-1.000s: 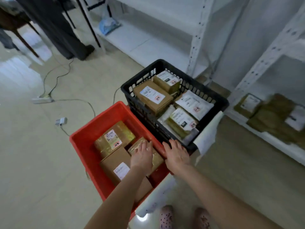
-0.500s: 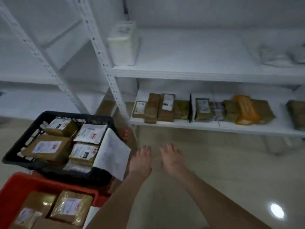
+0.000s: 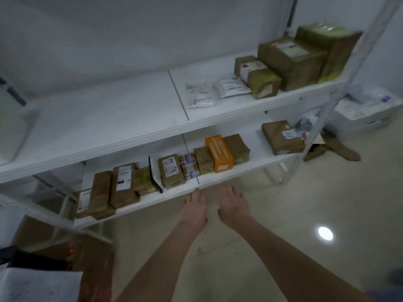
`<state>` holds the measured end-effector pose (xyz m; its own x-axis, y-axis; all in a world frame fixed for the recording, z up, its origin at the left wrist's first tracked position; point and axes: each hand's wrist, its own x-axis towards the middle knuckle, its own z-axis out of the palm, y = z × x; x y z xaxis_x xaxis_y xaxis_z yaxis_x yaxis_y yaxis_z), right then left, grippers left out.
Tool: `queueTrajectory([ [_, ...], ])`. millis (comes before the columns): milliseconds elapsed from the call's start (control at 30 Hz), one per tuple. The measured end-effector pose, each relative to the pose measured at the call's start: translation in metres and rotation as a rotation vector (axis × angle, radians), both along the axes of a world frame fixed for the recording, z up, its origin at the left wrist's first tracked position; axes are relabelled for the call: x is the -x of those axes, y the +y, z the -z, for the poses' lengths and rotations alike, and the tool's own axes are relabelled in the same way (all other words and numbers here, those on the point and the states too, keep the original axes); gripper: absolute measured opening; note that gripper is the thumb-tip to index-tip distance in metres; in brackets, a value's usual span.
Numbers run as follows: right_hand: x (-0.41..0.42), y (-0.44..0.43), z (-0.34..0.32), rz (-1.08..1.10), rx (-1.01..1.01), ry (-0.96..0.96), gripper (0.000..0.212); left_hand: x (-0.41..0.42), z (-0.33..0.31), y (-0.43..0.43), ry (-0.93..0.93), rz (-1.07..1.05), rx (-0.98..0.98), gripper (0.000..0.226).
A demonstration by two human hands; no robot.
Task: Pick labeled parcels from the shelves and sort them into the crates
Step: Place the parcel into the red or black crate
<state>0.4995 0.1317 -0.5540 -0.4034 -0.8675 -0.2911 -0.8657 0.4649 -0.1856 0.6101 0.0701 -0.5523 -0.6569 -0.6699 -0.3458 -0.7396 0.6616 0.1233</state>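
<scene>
Both my hands reach forward, empty, with fingers straight. My left hand (image 3: 194, 209) and my right hand (image 3: 233, 205) hover side by side just in front of the lower shelf's front edge (image 3: 229, 180). On that shelf lie brown labeled parcels (image 3: 171, 171), an orange parcel (image 3: 219, 153), taller brown parcels (image 3: 123, 185) at the left and a flat brown parcel (image 3: 282, 138) at the right. The upper shelf (image 3: 130, 118) carries white bags (image 3: 200, 95) and large brown boxes (image 3: 292, 59) at its right end. The crates are almost out of view at the bottom left.
White shelf uprights (image 3: 322, 118) stand at the right. A white box (image 3: 366, 110) and a brown parcel (image 3: 340, 149) sit on the floor beyond. Cardboard (image 3: 93, 258) and a white sheet (image 3: 39, 286) fill the bottom left corner. The tiled floor (image 3: 283, 214) lies under my arms.
My hands left the parcel in the red crate and swung right toward the shelves. The view turned from the crates to the shelf rack, and both hands now hover near the lower shelf.
</scene>
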Motion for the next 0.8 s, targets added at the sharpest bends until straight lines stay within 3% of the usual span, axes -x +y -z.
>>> queueTrajectory([
  [467, 0.24, -0.035, 0.012, 0.244, 0.064, 0.024, 0.063, 0.251, 0.015, -0.067, 0.061, 0.237, 0.077, 0.079],
  [800, 0.358, -0.082, 0.085, 0.173, -0.017, -0.024, 0.06, 0.361, 0.075, -0.1, -0.002, 0.139, 0.004, 0.074],
])
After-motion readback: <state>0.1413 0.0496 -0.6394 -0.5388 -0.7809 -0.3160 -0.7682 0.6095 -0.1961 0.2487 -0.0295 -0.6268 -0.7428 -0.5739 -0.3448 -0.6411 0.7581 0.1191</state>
